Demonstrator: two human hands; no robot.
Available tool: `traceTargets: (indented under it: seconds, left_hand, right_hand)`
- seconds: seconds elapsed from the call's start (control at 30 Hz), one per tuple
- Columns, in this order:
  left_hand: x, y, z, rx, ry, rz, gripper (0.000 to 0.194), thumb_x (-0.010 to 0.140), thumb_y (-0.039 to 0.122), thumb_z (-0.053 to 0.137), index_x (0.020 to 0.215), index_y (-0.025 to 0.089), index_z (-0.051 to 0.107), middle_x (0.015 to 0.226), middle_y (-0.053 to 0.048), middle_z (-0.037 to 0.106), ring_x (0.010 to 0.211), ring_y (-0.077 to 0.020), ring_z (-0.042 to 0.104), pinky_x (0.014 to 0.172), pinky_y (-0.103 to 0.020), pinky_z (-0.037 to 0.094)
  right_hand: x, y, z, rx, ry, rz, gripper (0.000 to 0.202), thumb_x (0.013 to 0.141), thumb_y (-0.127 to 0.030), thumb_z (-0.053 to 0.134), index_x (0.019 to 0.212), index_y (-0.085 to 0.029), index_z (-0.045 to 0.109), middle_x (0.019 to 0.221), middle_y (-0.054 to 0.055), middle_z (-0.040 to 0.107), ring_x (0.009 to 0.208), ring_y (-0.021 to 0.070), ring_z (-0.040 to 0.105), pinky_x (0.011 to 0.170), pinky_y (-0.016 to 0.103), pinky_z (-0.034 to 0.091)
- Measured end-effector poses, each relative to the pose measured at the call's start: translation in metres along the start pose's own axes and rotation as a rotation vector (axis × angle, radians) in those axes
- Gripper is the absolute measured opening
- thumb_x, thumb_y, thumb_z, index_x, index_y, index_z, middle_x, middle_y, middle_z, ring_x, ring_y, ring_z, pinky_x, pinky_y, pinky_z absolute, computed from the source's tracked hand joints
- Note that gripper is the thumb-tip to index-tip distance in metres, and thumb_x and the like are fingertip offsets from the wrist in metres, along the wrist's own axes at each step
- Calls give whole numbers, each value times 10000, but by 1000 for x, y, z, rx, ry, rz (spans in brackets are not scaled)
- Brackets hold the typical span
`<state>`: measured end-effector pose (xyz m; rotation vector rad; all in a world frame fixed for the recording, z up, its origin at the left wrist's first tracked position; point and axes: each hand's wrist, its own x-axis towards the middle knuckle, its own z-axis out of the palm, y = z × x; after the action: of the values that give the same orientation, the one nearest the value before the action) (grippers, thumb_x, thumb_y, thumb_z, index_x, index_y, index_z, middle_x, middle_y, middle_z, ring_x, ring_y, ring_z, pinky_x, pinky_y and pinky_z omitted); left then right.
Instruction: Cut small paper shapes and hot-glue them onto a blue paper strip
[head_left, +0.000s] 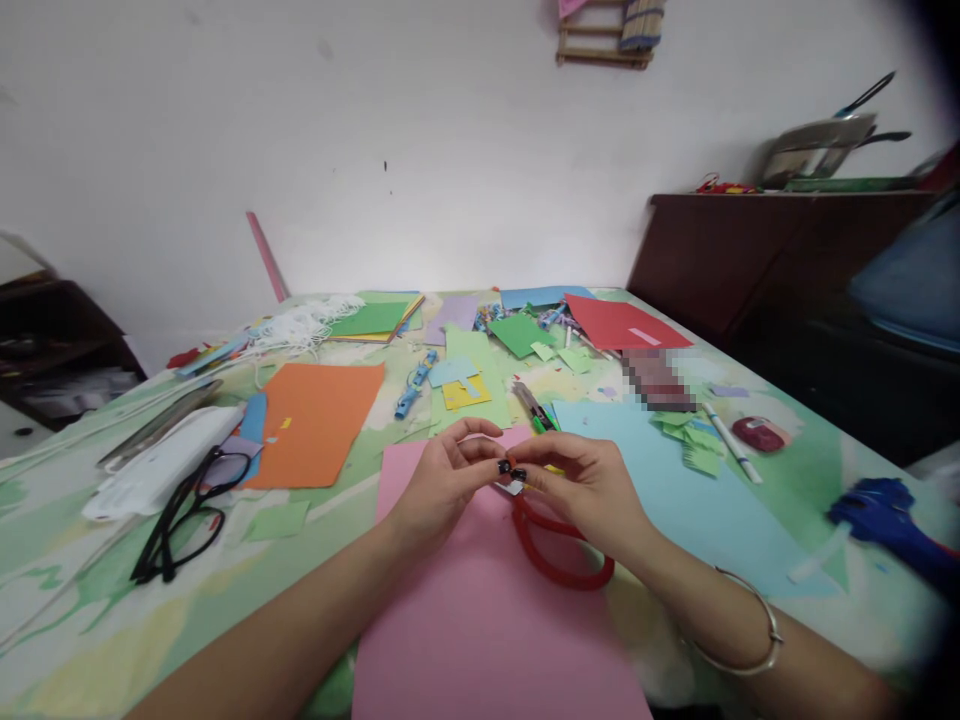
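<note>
My left hand [439, 485] and my right hand [596, 492] meet over the pink paper [480, 630], thumbs and fingers pinched together. Between the fingertips shows a tiny reddish-brown bit, too small and covered to name. Red-handled scissors [562, 578] lie on the pink sheet just below the right hand, their blades mostly hidden by the fingers. Beyond the hands is a utility knife [531, 402] with a green part. Light blue paper [682, 500] extends to the right of my right hand.
Left are black glasses [169, 540], a white power strip [169, 465] and orange paper [319, 425]. At the right sit a blue glue gun [892, 525], a marker [731, 445] and green paper scraps [694, 445]. Red paper [626, 320] and white string [304, 325] lie farther back.
</note>
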<state>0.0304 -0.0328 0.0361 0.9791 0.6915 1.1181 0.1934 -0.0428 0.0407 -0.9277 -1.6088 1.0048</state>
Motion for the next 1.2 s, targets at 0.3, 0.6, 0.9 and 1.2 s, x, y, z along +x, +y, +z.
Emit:
traceTargets:
  seconds: [0.3,0.6,0.9,1.2]
  left_hand:
    - [1,-1,0,-42,-47,-37,330,658,100,724,925,143,534,722,-20,661,672,-122,607,690,-258,451]
    - [1,-4,-3,-89,-129,-53,332,689,70,698,965,139,527,771,-37,676,690,-131,617,699,-270,451]
    - [2,-5,-3,-67,-122,-46,332,684,83,710,954,139,523,766,-30,667,714,-143,623,721,-281,454]
    - [1,-8,-2,187,11,68,305,705,127,703,934,162,506,748,11,629,673,-83,575,654,-203,448]
  right_hand:
    - [1,2,-5,48,-6,-50,100,738,-174,660,798,-207,732,792,30,718,745,153,657,701,276,546]
    - [3,6,-6,187,-34,15,63,711,-204,704,760,-208,743,755,26,712,698,151,661,677,270,560]
    - [4,13,-9,301,-91,113,104,683,-244,730,777,-201,745,780,42,730,728,169,678,703,306,558]
    - [0,11,-3,-87,45,-43,104,741,-178,636,799,-191,722,769,32,733,698,156,675,646,260,540]
